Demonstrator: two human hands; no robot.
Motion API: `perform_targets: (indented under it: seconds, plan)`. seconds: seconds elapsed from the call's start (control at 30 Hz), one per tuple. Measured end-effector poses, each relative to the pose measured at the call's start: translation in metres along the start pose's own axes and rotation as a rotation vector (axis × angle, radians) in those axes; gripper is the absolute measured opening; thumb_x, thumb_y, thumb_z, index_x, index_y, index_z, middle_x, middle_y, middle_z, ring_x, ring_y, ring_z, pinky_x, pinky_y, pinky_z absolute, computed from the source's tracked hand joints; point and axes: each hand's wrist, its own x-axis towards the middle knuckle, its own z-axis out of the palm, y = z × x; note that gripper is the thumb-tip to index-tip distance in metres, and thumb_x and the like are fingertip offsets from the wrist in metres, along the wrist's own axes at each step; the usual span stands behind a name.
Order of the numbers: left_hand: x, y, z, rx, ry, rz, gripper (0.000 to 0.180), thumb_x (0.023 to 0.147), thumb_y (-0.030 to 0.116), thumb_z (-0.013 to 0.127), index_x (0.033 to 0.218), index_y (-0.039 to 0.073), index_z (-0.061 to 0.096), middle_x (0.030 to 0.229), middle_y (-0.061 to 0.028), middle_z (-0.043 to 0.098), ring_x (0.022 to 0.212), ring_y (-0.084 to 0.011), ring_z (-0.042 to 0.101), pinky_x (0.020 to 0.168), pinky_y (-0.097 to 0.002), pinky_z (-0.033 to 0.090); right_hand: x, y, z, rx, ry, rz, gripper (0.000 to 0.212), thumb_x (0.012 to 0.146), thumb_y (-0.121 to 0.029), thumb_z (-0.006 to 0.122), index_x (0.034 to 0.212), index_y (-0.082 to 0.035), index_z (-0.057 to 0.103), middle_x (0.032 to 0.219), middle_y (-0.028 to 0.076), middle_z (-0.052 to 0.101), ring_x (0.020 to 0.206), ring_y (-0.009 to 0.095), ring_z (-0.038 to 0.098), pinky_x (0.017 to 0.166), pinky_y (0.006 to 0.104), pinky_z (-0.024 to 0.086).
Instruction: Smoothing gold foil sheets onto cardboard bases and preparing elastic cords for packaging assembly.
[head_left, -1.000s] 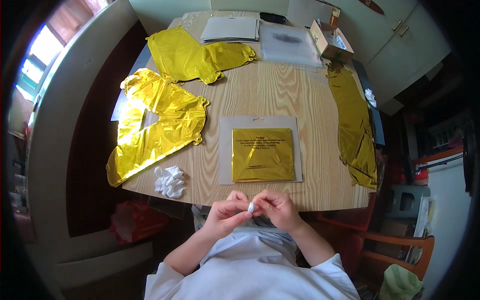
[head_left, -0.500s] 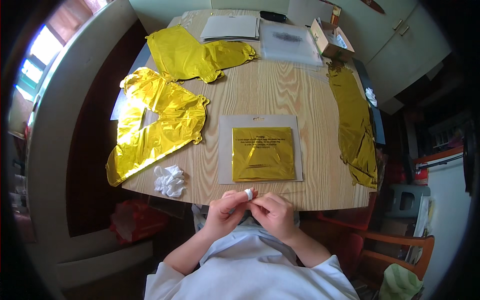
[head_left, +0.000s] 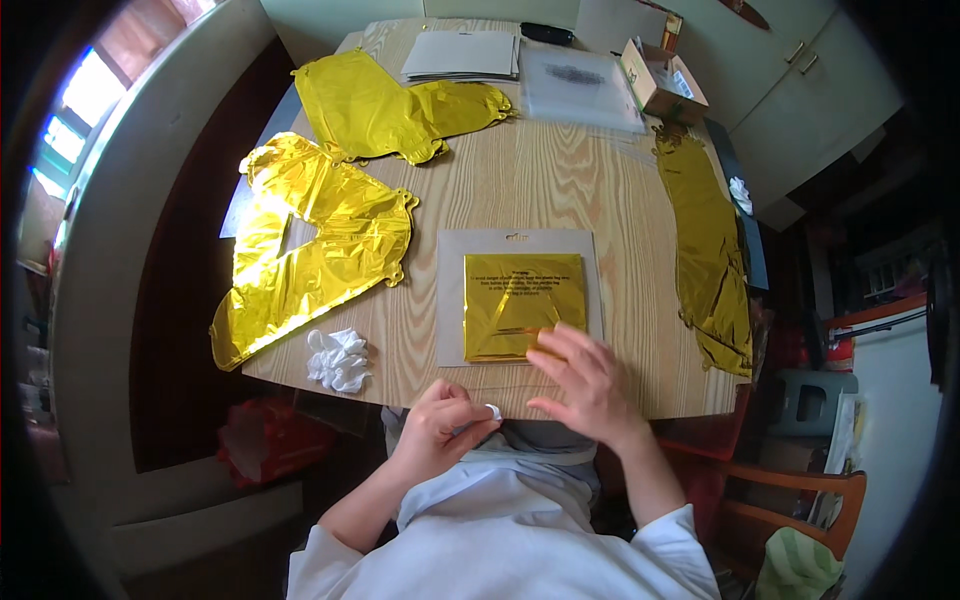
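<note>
A folded gold foil balloon (head_left: 510, 305) in a clear bag with dark print lies flat on a grey card (head_left: 450, 300) in front of me. Spread open, my right hand (head_left: 590, 385) hovers by the packet's lower right corner; its fingertips overlap the packet, but contact cannot be made out. My left hand (head_left: 440, 430) is closed in a pinch at the table's front edge. Around a fingertip there shows a small white band (head_left: 493, 411), like a wrap. Whether these fingers also hold something is hidden.
Gold foil balloons lie flat at the left (head_left: 330, 240), far left (head_left: 360, 105) and right (head_left: 705, 250). A crumpled white tissue (head_left: 338, 360) sits front left. Farther back are stacked cards (head_left: 460, 55), clear bags (head_left: 580, 90), a cardboard box (head_left: 665, 85) and a black case (head_left: 547, 33).
My hands have parted. The right one has opened and moved up and right toward the gold packet, while the left has dropped slightly, still closed.
</note>
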Motion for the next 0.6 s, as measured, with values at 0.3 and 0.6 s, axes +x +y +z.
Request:
perform_targets:
  seconds: [0.3, 0.6]
  plan:
    - [0.010, 0.001, 0.009, 0.341, 0.065, 0.179, 0.014, 0.077, 0.006, 0.071, 0.090, 0.005, 0.066, 0.075, -0.0049, 0.063, 0.079, -0.0253, 0.057, 0.072, -0.0347, 0.047, 0.010, 0.037, -0.002, -0.178, -0.201, -0.182, 0.054, 0.080, -0.039, 0.070, 0.126, -0.013, 0.059, 0.131, 0.009, 0.054, 0.125, 0.033, 0.047, 0.106, 0.0444, 0.038]
    - [0.018, 0.001, 0.015, 0.590, -0.019, 0.291, 0.035, 0.069, 0.005, 0.068, 0.104, 0.008, 0.065, 0.097, -0.0015, 0.069, 0.092, -0.0221, 0.057, 0.079, -0.0356, 0.046, 0.018, 0.041, 0.005, -0.295, -0.060, -0.317, 0.035, 0.077, -0.019, 0.069, 0.110, -0.009, 0.065, 0.111, 0.008, 0.065, 0.105, 0.029, 0.062, 0.087, 0.0375, 0.054]
